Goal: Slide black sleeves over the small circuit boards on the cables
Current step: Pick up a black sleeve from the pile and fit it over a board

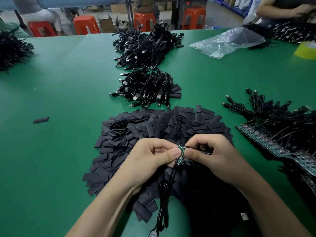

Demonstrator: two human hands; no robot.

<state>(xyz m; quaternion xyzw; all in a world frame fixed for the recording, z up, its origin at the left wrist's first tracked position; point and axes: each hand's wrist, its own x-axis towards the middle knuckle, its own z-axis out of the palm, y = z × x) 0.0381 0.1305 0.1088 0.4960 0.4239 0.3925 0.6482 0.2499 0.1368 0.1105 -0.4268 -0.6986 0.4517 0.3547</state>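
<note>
The left hand (150, 161) and the right hand (213, 156) meet in the middle, low over the desk (59, 82). Each grip is closed on the same small board (181, 155). The left thumb presses its left edge and the right thumb and first finger pinch its right edge, so the board sits right between the two grips. The board is green, thin and flat, with tiny parts on it. A thin black cable (164, 194) hangs from its bottom end and loops down toward the person.

Under the hands lies a big heap of sleeves (153, 127). They are flat, black, dull and shaped like short strips. One sleeve (40, 120) lies alone, far to the left.

Behind the heap are two piles of cables (147, 89) with shiny metal plugs. On the right, more green boards (266, 142) sit in a row with black wires. A clear, crinkly bag (227, 41) lies further back. The desk top is smooth and green. Red numbers (188, 2) glow far behind, too blurry to read.
</note>
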